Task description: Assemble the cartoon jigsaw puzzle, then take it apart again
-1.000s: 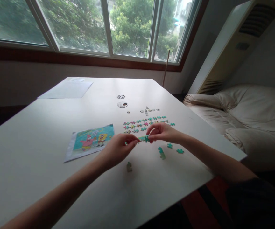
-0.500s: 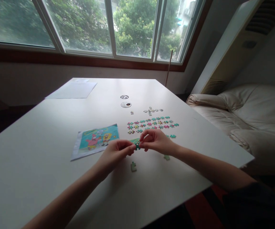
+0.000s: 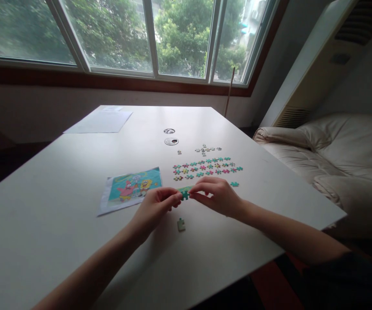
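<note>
I have a smooth, softly glossy table (image 3: 60,211) before me, with matt, card-like pieces (image 3: 185,195), a paper-looking picture (image 3: 132,189), clear window glass (image 3: 182,38) and a wrinkled, leather-like sofa (image 3: 347,146).

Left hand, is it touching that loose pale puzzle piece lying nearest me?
Apart. In the head view, white tabletop shows between the left hand and the pale puzzle piece, which lies just below the fingers in the picture.
</note>
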{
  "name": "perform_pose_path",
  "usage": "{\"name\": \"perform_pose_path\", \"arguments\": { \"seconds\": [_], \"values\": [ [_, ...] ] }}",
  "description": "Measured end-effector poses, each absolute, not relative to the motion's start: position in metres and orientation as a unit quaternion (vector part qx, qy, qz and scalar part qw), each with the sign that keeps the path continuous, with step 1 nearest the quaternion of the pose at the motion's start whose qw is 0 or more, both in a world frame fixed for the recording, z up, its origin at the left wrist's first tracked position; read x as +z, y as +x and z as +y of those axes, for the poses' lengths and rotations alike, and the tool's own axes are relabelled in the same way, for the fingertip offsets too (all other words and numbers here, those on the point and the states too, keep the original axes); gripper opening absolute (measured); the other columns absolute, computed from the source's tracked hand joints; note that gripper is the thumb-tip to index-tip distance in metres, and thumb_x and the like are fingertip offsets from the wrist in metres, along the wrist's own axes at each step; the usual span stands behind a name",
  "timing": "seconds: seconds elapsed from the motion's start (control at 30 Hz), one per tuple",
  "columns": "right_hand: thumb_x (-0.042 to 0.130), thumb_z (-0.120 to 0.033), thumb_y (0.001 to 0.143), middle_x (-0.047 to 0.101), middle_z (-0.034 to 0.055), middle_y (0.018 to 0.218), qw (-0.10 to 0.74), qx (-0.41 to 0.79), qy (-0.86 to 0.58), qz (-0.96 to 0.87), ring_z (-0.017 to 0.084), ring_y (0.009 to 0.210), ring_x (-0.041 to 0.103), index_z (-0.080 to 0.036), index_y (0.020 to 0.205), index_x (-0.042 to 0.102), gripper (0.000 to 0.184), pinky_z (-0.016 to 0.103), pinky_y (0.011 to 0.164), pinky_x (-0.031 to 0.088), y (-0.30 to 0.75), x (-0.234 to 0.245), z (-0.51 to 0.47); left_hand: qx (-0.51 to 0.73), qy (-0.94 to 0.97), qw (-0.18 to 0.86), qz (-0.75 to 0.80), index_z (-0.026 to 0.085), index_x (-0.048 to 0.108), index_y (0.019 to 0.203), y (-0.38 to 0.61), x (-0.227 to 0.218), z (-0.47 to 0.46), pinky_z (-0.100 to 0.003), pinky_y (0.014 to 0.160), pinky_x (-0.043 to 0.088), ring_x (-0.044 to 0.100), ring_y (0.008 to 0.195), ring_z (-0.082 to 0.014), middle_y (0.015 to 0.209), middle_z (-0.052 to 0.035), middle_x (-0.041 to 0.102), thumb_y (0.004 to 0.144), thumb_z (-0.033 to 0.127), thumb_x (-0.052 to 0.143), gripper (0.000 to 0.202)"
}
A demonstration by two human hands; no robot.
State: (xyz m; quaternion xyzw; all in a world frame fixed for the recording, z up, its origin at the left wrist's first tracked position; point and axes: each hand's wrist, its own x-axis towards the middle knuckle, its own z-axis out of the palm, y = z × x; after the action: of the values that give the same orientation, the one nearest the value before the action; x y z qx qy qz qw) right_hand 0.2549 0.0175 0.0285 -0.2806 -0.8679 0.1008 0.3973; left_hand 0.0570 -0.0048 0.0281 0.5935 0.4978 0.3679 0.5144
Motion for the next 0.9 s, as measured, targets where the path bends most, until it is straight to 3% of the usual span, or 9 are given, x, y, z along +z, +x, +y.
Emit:
{"name": "perform_pose_path", "arguments": {
  "seconds": [0.57, 0.63, 0.77, 0.9],
  "values": [
    [0.059, -0.021, 0.081, 0.066, 0.0034, 0.073, 0.348, 0.143, -0.268, -0.887, 0.014, 0.070, 0.058, -0.019, 0.077, 0.066, 0.008, 0.026, 0.068, 0.047, 0.256, 0.032, 0.015, 0.282, 0.659, 0.487, 0.499, 0.015, 0.065, 0.067, 0.052, 0.038, -0.004, -0.024, 0.056, 0.037, 0.050, 0.058, -0.0139, 0.060, -0.0005, 0.059, 0.074, 0.045, 0.058, 0.032],
    [0.060, -0.019, 0.079, 0.065, 0.0031, 0.072, 0.343, 0.164, -0.269, -0.885, 0.013, 0.069, 0.058, -0.018, 0.076, 0.066, 0.006, 0.025, 0.067, 0.046, 0.255, 0.032, 0.016, 0.249, 0.698, 0.443, 0.504, 0.016, 0.067, 0.070, 0.046, 0.040, -0.005, -0.024, 0.056, 0.037, 0.051, 0.060, -0.0152, 0.062, -0.0012, 0.061, 0.076, 0.043, 0.057, 0.029],
    [0.064, -0.018, 0.076, 0.065, 0.0017, 0.068, 0.298, 0.215, -0.289, -0.884, 0.012, 0.066, 0.056, -0.018, 0.072, 0.066, 0.005, 0.024, 0.065, 0.045, 0.253, 0.031, 0.017, 0.196, 0.817, 0.246, 0.483, 0.019, 0.066, 0.082, 0.030, 0.034, -0.018, -0.027, 0.063, 0.041, 0.056, 0.069, -0.0166, 0.078, -0.0033, 0.063, 0.087, 0.031, 0.045, 0.025],
    [0.066, -0.020, 0.076, 0.064, 0.0005, 0.067, 0.257, 0.248, -0.288, -0.888, 0.011, 0.066, 0.056, -0.018, 0.071, 0.067, 0.005, 0.023, 0.066, 0.044, 0.249, 0.025, 0.017, 0.181, 0.882, 0.154, 0.407, 0.021, 0.064, 0.091, 0.019, 0.021, -0.037, -0.029, 0.070, 0.044, 0.057, 0.081, -0.0183, 0.089, -0.0053, 0.062, 0.091, 0.022, 0.040, 0.024]
  ]
}}
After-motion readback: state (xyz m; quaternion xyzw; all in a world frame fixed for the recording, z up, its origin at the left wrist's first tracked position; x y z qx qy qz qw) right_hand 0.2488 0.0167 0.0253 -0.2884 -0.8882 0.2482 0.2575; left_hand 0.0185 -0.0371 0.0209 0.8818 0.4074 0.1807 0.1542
